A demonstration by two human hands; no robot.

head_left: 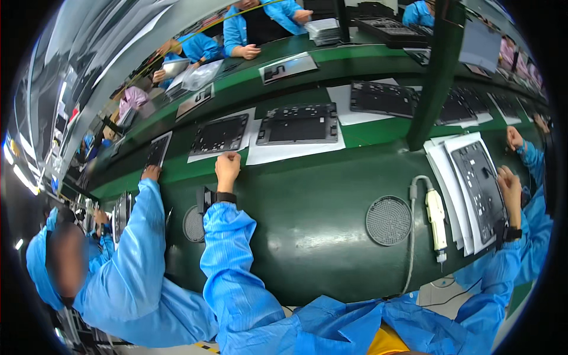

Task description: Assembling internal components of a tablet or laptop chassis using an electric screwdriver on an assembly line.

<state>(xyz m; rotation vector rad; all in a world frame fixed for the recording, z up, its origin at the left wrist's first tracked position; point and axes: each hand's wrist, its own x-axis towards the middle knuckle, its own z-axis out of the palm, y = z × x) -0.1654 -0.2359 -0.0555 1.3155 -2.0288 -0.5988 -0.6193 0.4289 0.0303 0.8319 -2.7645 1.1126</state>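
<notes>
My left hand (227, 171) reaches forward over the green bench, a black band at its wrist. Its fingers are curled, and whatever may be in them is hidden. Close by, a black housing panel (220, 134) with small light parts lies on white paper, beside a second panel (297, 125). Far to the right, my right hand (510, 188) has its fingers bent at the edge of another black housing panel (478, 188). That panel rests on a stack of white sheets (451, 192). An electric screwdriver (436, 219) with a cream body lies left of the stack.
Round textured dishes (388, 220) (194, 225) sit on the bench. A green post (435, 77) rises at the right. More panels (383, 98) line the green belt (370, 137). A co-worker (130, 278) reaches in at left; another person's hand (515, 138) is near my right hand.
</notes>
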